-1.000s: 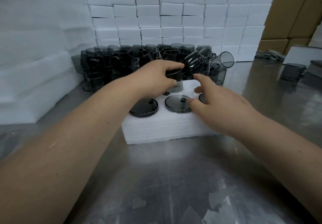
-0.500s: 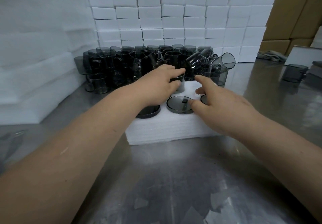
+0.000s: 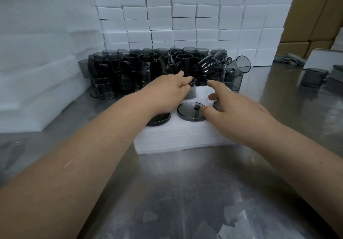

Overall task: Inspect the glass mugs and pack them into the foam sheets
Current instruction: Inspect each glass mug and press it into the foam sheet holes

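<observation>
I read the left hand [image 3: 171, 90] as pinching the top of the back-row mug [image 3: 192, 92], which stands partly sunk in a pocket on the far side of the foam block [image 3: 176, 138]. The right hand [image 3: 235, 116] hangs over the block's right half, fingers spread and holding nothing. Its thumb is at the rim of the middle mug [image 3: 191, 111] in the block's near row, but I cannot tell whether it touches.

That near row also holds the left mug [image 3: 159, 120] and the right mug [image 3: 216, 105], the latter half hidden under the right hand.

My worry is the push. If the back-row mug goes down crooked, its handle could catch the pocket edge and chip the glass or tear the foam. Just behind the block the mug pile [image 3: 148, 67] is crowded, and a tilted mug [image 3: 238, 66] leans at its right end. A careless knuckle could topple it onto the steel table [image 3: 185, 192].
</observation>
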`<state>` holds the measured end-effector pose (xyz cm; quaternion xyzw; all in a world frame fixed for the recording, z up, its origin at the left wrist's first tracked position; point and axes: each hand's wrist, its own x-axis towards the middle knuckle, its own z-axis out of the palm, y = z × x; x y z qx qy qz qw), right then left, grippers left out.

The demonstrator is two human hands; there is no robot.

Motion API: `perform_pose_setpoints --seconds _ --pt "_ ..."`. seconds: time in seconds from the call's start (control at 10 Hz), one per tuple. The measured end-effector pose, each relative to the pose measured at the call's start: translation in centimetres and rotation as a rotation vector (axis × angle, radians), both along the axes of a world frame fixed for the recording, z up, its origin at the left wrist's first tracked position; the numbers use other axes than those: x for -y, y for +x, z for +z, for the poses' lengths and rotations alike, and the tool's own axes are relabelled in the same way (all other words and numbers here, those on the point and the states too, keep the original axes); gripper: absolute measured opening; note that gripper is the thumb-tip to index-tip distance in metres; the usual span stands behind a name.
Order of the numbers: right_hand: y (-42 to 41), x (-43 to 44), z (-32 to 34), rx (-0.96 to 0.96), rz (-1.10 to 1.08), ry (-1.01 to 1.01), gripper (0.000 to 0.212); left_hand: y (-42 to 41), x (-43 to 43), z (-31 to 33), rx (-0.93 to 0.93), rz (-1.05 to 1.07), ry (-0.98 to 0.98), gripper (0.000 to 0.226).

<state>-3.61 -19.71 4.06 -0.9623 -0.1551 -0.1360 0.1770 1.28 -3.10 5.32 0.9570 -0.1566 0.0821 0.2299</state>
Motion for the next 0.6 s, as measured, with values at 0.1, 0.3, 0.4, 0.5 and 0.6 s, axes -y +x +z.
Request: perform_pose_setpoints --seconds 0.1,0.3,0.4,0.5,0.6 --pt "0.04 0.01 -0.04 0.004 -0.001 -0.002 0.059 -0.02 0.06 0.03 0.003 0.0 0.03 0.043" --pt "0.19 0.0 -0.15 0.019 -0.006 -0.005 0.059 -0.16 0.26 0.23 -0.014 -0.021 0.159 0.045" --pt "0.19 -0.02 -0.17 0.023 -0.006 -0.001 0.059 -0.32 0.33 0.24 -0.027 -0.032 0.178 0.044" --pt "0.17 0.0 -0.19 0.016 -0.002 0.002 0.059 -0.4 0.42 0.25 -0.052 -0.04 0.186 0.045" --pt "0.12 0.01 -0.14 0.01 -0.007 0.003 0.059 -0.44 0.5 0.25 -0.075 -0.046 0.185 0.045"
